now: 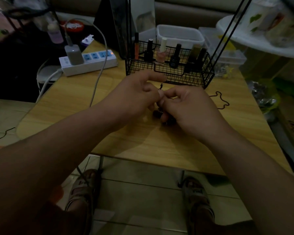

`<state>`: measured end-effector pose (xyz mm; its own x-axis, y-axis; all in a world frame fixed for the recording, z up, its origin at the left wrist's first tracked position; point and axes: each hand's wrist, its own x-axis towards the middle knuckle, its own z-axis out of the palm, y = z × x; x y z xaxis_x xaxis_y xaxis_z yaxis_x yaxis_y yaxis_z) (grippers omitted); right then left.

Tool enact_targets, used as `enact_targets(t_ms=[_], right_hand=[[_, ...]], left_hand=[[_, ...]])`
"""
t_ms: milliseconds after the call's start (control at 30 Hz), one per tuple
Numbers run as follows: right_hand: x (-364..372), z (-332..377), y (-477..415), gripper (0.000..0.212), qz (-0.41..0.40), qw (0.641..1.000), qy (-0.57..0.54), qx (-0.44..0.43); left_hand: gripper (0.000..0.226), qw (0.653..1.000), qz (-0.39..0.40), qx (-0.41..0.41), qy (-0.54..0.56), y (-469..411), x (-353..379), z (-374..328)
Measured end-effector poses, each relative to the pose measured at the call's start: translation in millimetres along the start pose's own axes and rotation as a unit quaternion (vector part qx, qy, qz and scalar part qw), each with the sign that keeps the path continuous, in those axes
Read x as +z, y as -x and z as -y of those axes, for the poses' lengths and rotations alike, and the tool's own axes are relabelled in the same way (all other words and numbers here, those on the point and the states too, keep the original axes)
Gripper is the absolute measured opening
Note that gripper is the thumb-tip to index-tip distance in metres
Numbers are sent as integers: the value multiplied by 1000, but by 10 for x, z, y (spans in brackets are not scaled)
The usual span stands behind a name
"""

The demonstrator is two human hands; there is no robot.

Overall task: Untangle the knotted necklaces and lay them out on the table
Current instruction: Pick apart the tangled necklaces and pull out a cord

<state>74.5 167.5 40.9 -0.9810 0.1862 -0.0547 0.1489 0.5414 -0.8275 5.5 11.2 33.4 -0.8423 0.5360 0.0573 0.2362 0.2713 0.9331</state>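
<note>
I see my left hand (136, 93) and right hand (191, 108) both pinching the dark beaded necklace (157, 114) over the table (126, 141); the labels on the bottles (160, 54) are unreadable.

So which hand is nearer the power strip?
Left. The left hand is right of the power strip; the right hand lies farther right, beyond it.

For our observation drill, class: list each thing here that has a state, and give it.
Left hand: pinches the necklace.
Right hand: pinches the necklace.
Necklace: knotted, held between both hands.
Cord: lying loose on the table.
Power strip: light on.
Charger: plugged in.
Bottles: upright, capped, in the basket.
</note>
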Motion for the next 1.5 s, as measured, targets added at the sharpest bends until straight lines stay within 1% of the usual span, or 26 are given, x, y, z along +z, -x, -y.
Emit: enact_targets(t_ms=[133, 233, 300, 433, 533, 600, 667, 733, 800, 867, 933, 1033, 1100, 1167, 1267, 1333, 1367, 1400, 1433, 1500], right_hand=[[-1, -23, -4, 18, 6, 1000, 18, 17], [-12, -46, -6, 19, 11, 999, 47, 21], [-36, -52, -5, 19, 9, 999, 46, 8], [-78, -52, -2, 13, 5, 1000, -8, -16], [-44, -50, 3, 11, 18, 1000, -7, -22], [-32, -42, 0, 9, 23, 999, -13, -23], [-41, -36, -15, 7, 11, 999, -23, -19], [-50, -37, -23, 12, -2, 1000, -16, -11], [-40, -42, -13, 11, 7, 1000, 12, -16], [-16, -52, 16, 10, 30, 997, 63, -39], [5, -59, 47, 8, 44, 991, 107, -64], [9, -69, 73, 3, 57, 978, 177, -92], [13, -78, 83, 7, 72, 967, 221, -105], [13, -90, 91, 9, 86, 961, 238, -114], [-17, -93, 108, 7, 107, 960, 231, -118], [-48, -97, 125, 4, 126, 957, 234, -117], [-64, -96, 132, 3, 137, 955, 237, -116], [-83, -92, 139, 2, 149, 954, 236, -114], [-105, -81, 146, 3, 160, 954, 228, -110], [-173, -38, 163, 5, 179, 964, 173, -95]], left_hand=[[19, 994, 2, 48, -102, 18, -47, -23], [12, 975, 4, 80, -209, 55, -65, -8], [10, 962, 16, 86, -260, 75, -93, 3], [7, 956, 34, 73, -282, 90, -153, 12], [8, 954, 35, 69, -288, 89, -157, 24], [8, 958, 32, 67, -277, 83, -153, 25], [5, 973, 17, 53, -222, 77, -165, -7], [7, 989, -4, 23, -148, 68, -192, -49], [10, 996, -22, -13, -84, 44, -220, -80], [11, 998, -29, -41, -24, 20, -235, -97], [10, 997, -20, -65, 28, -4, -238, -102], [8, 994, 0, -91, 66, -22, -257, -120], [12, 987, 21, -101, 122, -26, -281, -149], [21, 975, 45, -102, 191, -25, -312, -188], [25, 963, 68, -86, 246, -26, -369, -220], [25, 962, 80, -69, 251, -31, -420, -223], [25, 969, 78, -54, 227, -33, -445, -218], [25, 981, 68, -33, 176, -31, -466, -211], [24, 993, 50, -9, 104, -27, -477, -204], [23, 999, 17, 31, -23, -28, -469, -174]])
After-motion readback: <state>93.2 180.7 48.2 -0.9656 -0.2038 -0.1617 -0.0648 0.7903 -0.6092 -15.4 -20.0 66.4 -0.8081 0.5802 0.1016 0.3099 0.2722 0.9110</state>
